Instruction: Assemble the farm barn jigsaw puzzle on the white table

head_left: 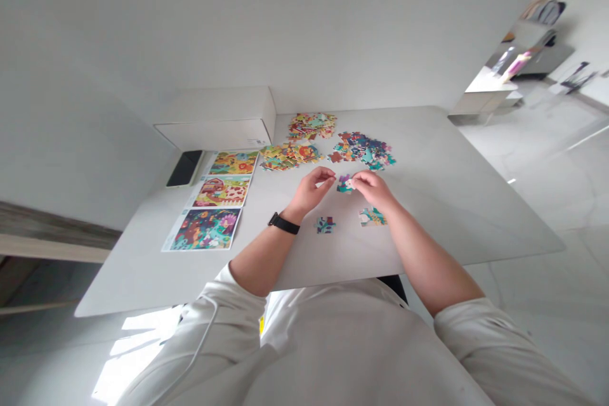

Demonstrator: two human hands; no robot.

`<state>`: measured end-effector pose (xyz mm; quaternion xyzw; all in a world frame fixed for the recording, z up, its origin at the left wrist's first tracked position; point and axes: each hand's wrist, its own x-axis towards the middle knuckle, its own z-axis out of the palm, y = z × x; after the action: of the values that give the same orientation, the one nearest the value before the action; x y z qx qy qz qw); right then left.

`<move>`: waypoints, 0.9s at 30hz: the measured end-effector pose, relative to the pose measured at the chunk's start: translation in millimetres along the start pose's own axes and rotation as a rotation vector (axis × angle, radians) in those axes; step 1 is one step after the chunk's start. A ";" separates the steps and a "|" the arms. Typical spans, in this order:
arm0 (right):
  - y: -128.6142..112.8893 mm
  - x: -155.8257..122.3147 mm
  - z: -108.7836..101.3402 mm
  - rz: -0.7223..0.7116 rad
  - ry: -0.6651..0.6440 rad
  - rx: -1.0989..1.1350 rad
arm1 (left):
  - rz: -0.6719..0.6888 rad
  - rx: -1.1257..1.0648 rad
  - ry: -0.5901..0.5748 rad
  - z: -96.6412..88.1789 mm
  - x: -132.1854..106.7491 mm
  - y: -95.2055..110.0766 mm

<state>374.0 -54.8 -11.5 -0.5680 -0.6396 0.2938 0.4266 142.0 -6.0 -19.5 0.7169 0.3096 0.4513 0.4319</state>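
My right hand [373, 188] pinches a pale puzzle piece [351, 184] at its fingertips. Just left of that piece, touching or overlapping it, is a small teal and purple puzzle cluster [343, 184]. On the cluster's other side is my left hand [316, 190], its fingers curled and the tips close to the thumb; anything in that pinch is too small to make out. Nearer my body lie a dark blue and teal joined puzzle part [325, 224] and, below my right wrist, a teal and cream puzzle part [372, 217].
Loose pieces form a dark blue and purple heap [364, 149], a yellow-orange heap [290, 155] and a red-yellow heap [311, 125]. Left on the table [451, 190] are a sheet with three printed pictures [223, 191], a phone [185, 168] and a white box [216, 133] against the wall.
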 end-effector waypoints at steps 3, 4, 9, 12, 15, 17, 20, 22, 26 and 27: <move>0.3 -0.1 -0.1 0.014 0.004 -0.004 | 0.117 0.104 -0.013 -1.1 -2.1 5.1; 0.7 0.0 0.0 0.018 0.007 -0.001 | 0.164 0.153 -0.024 -1.5 -2.6 6.8; 4.1 2.0 -0.6 0.009 0.007 0.023 | 0.387 0.396 -0.158 -1.9 -5.6 14.0; 6.2 3.6 -1.5 -0.016 -0.021 0.026 | 0.429 0.501 -0.219 0.2 -7.5 17.4; 7.8 4.7 -2.6 -0.053 -0.055 0.019 | 0.437 0.566 -0.250 1.9 -7.8 20.5; 8.5 5.3 -3.6 -0.080 -0.064 0.003 | 0.421 0.601 -0.268 2.2 -7.2 22.3; 9.3 6.0 -6.7 -0.103 -0.051 -0.007 | 0.390 0.635 -0.295 2.8 -7.1 25.2; 10.2 6.5 -10.2 -0.093 -0.018 -0.013 | 0.380 0.638 -0.312 3.7 -8.8 27.7; 12.7 7.7 -18.2 -0.029 0.103 -0.047 | 0.363 0.614 -0.446 5.9 -16.5 33.4; 13.1 8.0 -19.8 -0.013 0.131 -0.055 | 0.356 0.609 -0.495 6.3 -18.7 34.6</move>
<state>397.8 -46.7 -11.9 -0.5934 -0.6220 0.2353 0.4535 142.1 -38.8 3.1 0.9406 0.1872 0.2209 0.1774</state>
